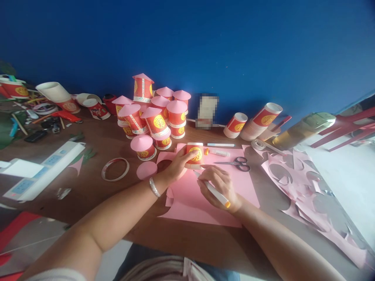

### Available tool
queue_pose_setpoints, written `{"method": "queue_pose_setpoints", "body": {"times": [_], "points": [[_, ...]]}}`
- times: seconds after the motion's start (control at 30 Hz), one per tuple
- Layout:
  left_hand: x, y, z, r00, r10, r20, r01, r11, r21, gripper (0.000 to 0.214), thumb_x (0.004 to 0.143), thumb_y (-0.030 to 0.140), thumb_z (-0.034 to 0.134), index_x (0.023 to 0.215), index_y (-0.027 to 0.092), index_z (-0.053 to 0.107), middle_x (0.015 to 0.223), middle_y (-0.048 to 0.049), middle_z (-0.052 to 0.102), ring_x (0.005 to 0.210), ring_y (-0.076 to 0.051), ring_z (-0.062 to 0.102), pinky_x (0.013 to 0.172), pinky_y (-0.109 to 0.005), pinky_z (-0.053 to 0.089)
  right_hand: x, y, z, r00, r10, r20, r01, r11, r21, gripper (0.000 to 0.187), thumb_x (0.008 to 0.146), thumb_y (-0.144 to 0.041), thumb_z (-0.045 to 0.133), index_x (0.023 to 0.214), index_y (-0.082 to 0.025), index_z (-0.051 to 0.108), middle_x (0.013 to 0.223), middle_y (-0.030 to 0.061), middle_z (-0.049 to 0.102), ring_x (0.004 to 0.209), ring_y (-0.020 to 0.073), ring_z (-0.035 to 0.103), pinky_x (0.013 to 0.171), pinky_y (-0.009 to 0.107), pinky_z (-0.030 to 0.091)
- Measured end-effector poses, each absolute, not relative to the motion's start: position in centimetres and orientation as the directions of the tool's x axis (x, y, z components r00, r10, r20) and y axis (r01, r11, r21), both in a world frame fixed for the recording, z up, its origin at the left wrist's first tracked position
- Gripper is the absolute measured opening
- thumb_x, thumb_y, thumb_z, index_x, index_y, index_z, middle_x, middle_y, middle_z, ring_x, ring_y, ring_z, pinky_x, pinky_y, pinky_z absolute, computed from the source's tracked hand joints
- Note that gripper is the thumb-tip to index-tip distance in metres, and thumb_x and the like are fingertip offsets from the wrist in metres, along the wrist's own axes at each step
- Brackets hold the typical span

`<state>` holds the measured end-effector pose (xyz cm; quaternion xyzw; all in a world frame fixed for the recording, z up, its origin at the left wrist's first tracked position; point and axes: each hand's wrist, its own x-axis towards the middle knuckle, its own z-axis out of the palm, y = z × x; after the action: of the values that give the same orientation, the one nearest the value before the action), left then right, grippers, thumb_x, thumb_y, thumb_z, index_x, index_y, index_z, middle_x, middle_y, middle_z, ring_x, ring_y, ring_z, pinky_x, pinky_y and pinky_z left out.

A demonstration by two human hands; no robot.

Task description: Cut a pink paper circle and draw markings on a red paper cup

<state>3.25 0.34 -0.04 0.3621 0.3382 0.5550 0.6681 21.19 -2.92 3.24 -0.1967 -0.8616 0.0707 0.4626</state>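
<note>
Left hand (178, 162): fingers wrapped about the left side of a red paper cup (195, 155), thumb pressed over its front. Cup is held upside down, white rim band lowest, gold emblem facing near, above a pink paper sheet (211, 210). Silver bracelet (154, 187) on the same wrist.

Right hand (218, 185): fingers pinching a white marker (215, 191), orange end pointing near and right, tip directed at the cup's lower band. Tip contact with the cup: cannot tell.

On the sheet, right of the cup: scissors (241, 164), blades pointing left; a white tube with an orange end (219, 152) lies farther off. Slim pen (221, 144) just beyond the sheet's far edge.

Far left of the cup: cluster of inverted red cups with pink cone roofs (155, 121), partly stacked. Near it, a flat pink disc (146, 170); farther left, a flat ring (115, 169), then a power strip (52, 160), all on the brown surface (178, 242).

Right side: pink paper offcuts (304, 191) in a loose heap. Beyond them, a tape roll (258, 145), a tilted stack of paper cups (260, 121) and a bottle (304, 128). Blue wall (187, 47) behind.
</note>
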Motion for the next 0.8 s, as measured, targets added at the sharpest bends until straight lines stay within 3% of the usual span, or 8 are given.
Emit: {"method": "queue_pose_setpoints", "body": {"times": [0.37,0.6,0.8], "points": [[3.16,0.35,-0.03,0.128,0.991,-0.036,-0.498,0.096,0.862,0.031,0.088,0.042,0.084,0.100,0.019,0.067,0.097,-0.0023,0.071,0.095,-0.017,0.069,0.085,-0.029,0.056,21.63,-2.76,3.22,-0.454,0.408,0.792,0.321,0.904,-0.282,0.020,0.098,-0.005,0.059,0.097,-0.024,0.055,0.073,-0.0041,0.062,0.057,0.0106,0.055,0.055,0.024,0.045],[3.19,0.30,0.08,0.132,0.990,-0.046,-0.488,0.106,0.866,0.036,0.087,0.045,0.084,0.106,0.019,0.068,0.102,-0.0036,0.072,0.100,-0.020,0.069,0.087,-0.030,0.056,21.69,-2.56,3.27,-0.428,0.416,0.802,0.390,0.886,-0.251,0.021,0.096,-0.005,0.059,0.092,-0.025,0.053,0.071,-0.0056,0.060,0.054,0.0100,0.053,0.054,0.024,0.042],[3.14,0.09,0.69,0.158,0.987,-0.041,-0.436,0.106,0.894,0.032,0.089,0.044,0.083,0.097,0.019,0.064,0.093,-0.0006,0.065,0.089,-0.015,0.062,0.081,-0.027,0.053,21.72,-2.50,3.35,-0.439,0.420,0.795,0.390,0.886,-0.252,0.022,0.094,-0.004,0.060,0.092,-0.025,0.055,0.071,-0.0049,0.061,0.055,0.0110,0.054,0.053,0.025,0.043]]}}
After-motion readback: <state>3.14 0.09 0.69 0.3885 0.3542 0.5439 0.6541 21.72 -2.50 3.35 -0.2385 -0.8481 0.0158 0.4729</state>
